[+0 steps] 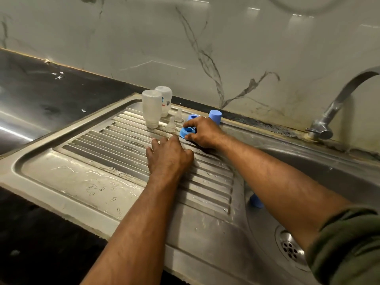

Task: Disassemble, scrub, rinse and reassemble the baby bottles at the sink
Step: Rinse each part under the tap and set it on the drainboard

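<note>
The blue collar ring [188, 132] lies on the ribbed drainboard [115, 145], just beside 2 clear teats [171, 125]. The right hand [202, 132] pinches it with curled fingers; the left hand [168, 156] rests flat, fingers straight, holding nothing. Best lifted level, clear of the teats, probably for reassembly.

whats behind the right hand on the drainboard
Behind the right hand, which grips a blue collar ring, stand a blue cap and part of another blue ring. The hand covers the rest of that ring.
</note>
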